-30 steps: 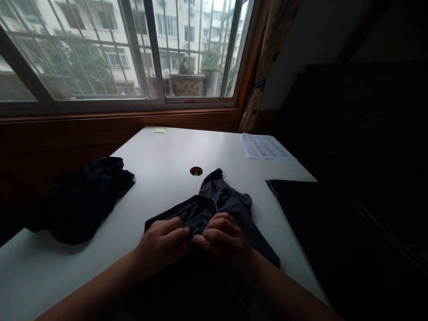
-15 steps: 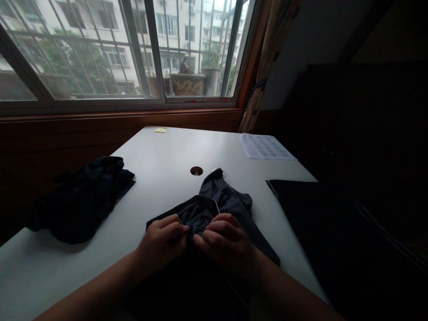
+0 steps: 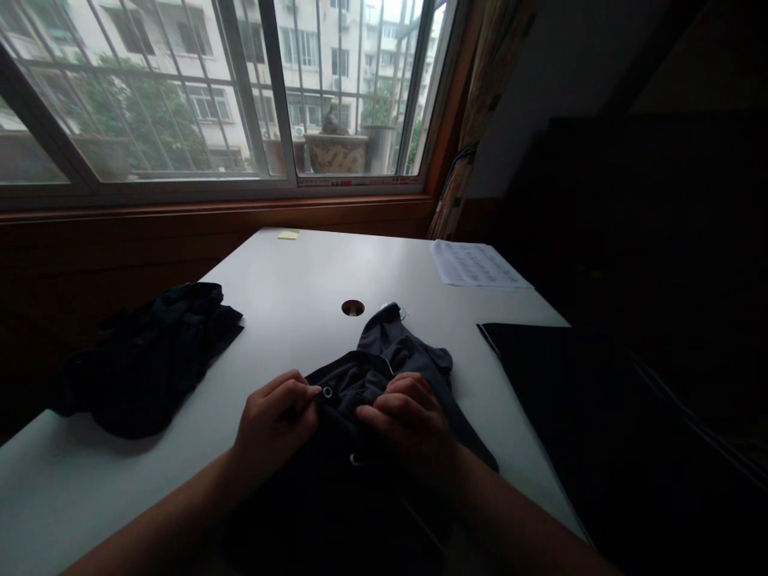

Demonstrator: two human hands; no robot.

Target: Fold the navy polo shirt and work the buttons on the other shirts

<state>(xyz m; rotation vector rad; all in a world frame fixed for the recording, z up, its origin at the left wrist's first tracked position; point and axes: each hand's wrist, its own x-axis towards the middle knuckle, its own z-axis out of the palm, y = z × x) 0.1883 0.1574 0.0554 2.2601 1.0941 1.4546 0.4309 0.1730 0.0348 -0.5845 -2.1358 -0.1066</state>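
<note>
A dark garment with grey lining point(image 3: 411, 352) lies on the white table before me, partly lost in shadow near my body. My left hand point(image 3: 273, 420) is closed, pinching the garment's dark edge beside a small ring-shaped fastener point(image 3: 327, 392). To its right, the fingers of my right hand point(image 3: 414, 420) are curled closed on the same garment. Bunched grey cloth shows between the two hands. Lower down, a second light metallic fastener point(image 3: 355, 459) shows against the black fabric.
Another crumpled dark garment point(image 3: 156, 352) lies at the left of the white table point(image 3: 324, 264). Printed sheets point(image 3: 480, 264) and a yellow note point(image 3: 289, 234) sit at the far side. Dark cloth point(image 3: 540, 384) covers the right edge. A round hole point(image 3: 353, 308) pierces the tabletop.
My left hand has moved left and slightly up, away from my right hand, drawing the edge with it. The two fasteners have come into sight. The right hand has shifted slightly right.
</note>
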